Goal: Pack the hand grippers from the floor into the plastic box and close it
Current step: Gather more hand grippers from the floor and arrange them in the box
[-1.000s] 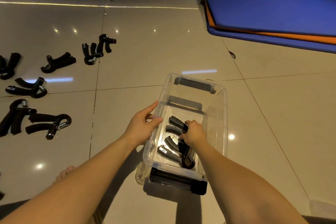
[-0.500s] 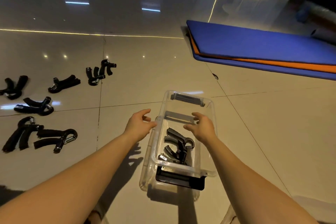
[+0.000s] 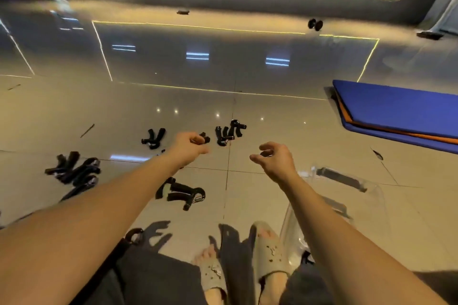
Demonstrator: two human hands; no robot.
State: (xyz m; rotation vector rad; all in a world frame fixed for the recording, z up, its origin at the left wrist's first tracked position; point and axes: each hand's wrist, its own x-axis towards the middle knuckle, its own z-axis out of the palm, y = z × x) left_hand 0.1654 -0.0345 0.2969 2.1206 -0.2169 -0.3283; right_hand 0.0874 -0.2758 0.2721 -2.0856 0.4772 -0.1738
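As hands are pulling out of plastic box (image 3: 343,179), we're reaching over floor (image 3: 272,111) for next hand grippers (image 3: 224,134): left hand (image 3: 189,146), right hand (image 3: 276,160) loosely curled, empty.

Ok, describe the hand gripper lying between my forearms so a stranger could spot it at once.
Find the clear plastic box at the lower right, then look left, past the right forearm. There, just ahead of the sandalled feet, lies one black hand gripper. It lies apart from the heap at the left and nearer than those scattered farther out.
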